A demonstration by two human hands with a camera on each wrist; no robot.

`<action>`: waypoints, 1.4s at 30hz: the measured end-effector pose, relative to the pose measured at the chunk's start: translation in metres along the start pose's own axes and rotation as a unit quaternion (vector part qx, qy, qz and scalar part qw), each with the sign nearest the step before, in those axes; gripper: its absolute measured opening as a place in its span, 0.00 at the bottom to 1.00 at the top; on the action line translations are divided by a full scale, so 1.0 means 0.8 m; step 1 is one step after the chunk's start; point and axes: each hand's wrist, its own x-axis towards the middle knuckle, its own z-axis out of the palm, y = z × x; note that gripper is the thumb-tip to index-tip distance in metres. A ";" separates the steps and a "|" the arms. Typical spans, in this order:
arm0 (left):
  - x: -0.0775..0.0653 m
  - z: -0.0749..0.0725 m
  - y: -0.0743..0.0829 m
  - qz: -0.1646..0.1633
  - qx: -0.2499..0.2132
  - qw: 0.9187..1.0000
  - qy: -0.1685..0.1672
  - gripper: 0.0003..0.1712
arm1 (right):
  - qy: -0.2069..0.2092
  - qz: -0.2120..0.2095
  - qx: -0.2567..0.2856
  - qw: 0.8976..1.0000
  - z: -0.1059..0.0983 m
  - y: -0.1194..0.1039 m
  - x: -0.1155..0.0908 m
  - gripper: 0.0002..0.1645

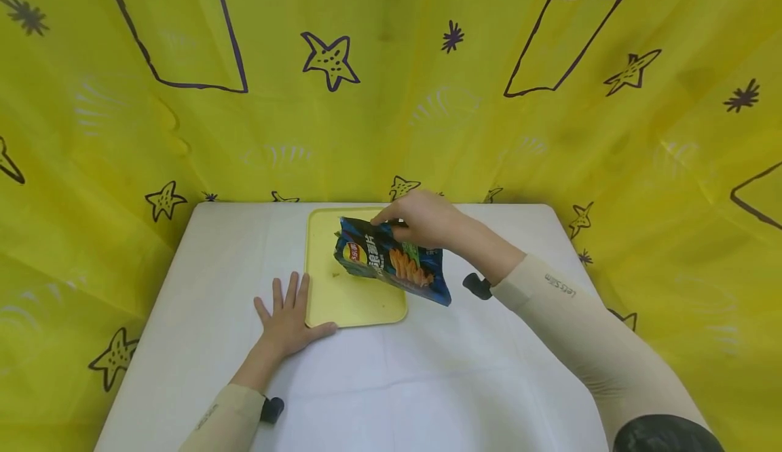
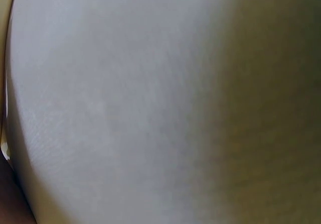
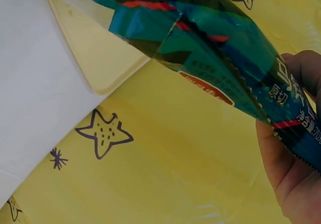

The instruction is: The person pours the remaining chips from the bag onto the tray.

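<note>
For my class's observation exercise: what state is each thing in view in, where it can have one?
Snack bag: held tilted; whether sealed, cannot tell.
Yellow tray: flat, partly hidden behind the bag.
Right hand: gripping the bag's upper edge.
Left hand: fingers spread, at the tray's near left corner.
White table cover: lightly creased.
Yellow backdrop: hanging, wrinkled.

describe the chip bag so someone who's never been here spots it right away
On the white table, find the yellow tray near the far edge. In the head view, the bag covers part of its right side, gripped near its upper edge by the right hand. It's shiny and dark blue, with chips pictured on the front, unlike the plain tray.
</note>
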 end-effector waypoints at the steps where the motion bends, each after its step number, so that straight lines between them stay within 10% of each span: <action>1: 0.000 0.000 0.000 -0.001 0.000 1.000 -0.001 0.70 | 0.001 0.002 0.001 1.000 0.001 0.000 0.000 0.18; 42: 0.001 -0.007 0.004 -0.006 0.000 1.000 -0.016 0.70 | -0.003 -0.002 0.012 1.000 0.003 0.005 -0.006 0.18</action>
